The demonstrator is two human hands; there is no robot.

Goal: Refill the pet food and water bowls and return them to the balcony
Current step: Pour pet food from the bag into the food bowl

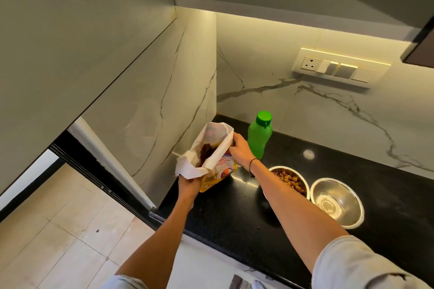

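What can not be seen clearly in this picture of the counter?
Head view only:
- Food bowl: its near-left part is hidden by the right forearm.
- Bag: its print is too small to read; its lower corner is hidden by the left hand.
- Green bottle: opaque, contents cannot be told.
- Right hand: fingertips hidden behind the bag's rim.

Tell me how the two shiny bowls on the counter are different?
The left bowl is filled with brown pet food, while the right bowl holds no food and looks to have only clear water or nothing. The left bowl is partly hidden behind the person's right arm; the right bowl shows whole. Both are round, shiny metal, and sit side by side on the black counter.
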